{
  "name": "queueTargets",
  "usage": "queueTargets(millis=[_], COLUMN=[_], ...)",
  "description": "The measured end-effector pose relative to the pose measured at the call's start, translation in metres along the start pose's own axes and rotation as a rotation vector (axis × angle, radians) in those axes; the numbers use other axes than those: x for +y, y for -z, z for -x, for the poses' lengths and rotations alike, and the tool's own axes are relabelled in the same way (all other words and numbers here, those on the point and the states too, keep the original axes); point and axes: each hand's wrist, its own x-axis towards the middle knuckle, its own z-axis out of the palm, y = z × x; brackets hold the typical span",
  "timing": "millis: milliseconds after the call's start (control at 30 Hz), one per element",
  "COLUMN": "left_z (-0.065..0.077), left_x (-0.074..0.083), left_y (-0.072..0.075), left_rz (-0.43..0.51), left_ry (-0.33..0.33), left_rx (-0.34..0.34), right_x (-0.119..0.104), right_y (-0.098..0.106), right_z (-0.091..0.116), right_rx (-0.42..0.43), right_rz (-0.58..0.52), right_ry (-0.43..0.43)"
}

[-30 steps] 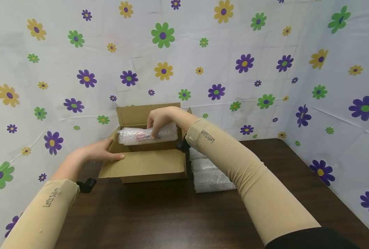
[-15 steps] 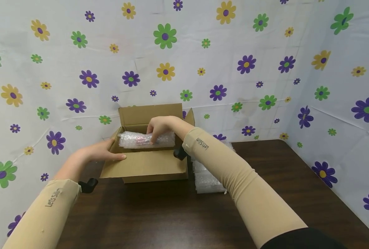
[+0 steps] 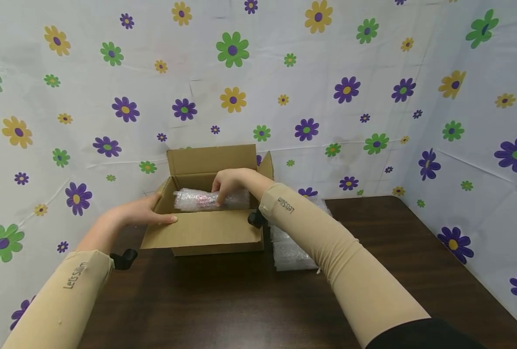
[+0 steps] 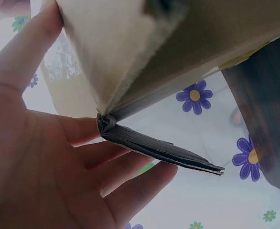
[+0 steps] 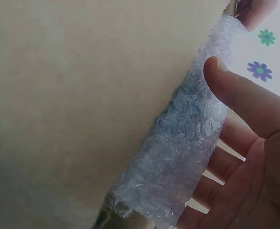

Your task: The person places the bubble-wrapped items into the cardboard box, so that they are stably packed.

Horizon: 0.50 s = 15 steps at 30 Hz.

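A roll-shaped bundle of bubble wrap (image 3: pixel 192 199), with something pink showing through it, lies level inside the cardboard box (image 3: pixel 215 230). My right hand (image 3: pixel 231 183) grips the bundle from above. In the right wrist view, the thumb (image 5: pixel 226 78) lies on one side of the wrap (image 5: pixel 188 124) and the fingers go behind the other. At the box's left front corner is my left hand (image 3: pixel 138 213), its thumb on the front flap. The left wrist view shows that hand's spread, fairly straight fingers (image 4: pixel 125 171) against the folded side flap (image 4: pixel 164 150).
Several more bubble-wrapped bundles (image 3: pixel 293 252) lie on the dark wooden table (image 3: pixel 223 300) to the right of the box, partly behind my right forearm. The box's back flap (image 3: pixel 212 160) stands up before a flower-print wall covering (image 3: pixel 258 87).
My right hand has lowered the bubble-wrapped bundle from above the box rim down into the box, shifting it slightly right at the end. My left hand has stayed at the flaps.
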Motion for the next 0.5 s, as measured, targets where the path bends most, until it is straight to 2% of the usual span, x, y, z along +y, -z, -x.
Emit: queueTargets(millis=[500], left_z=[-0.0032], left_x=[-0.0021], left_y=[-0.0012], left_rz=[-0.004], left_ry=[-0.005], left_rx=[0.019], right_x=[0.0014], right_y=[-0.008], right_z=[-0.0024], right_rx=[-0.034], right_rz=[-0.025], right_ry=[0.015])
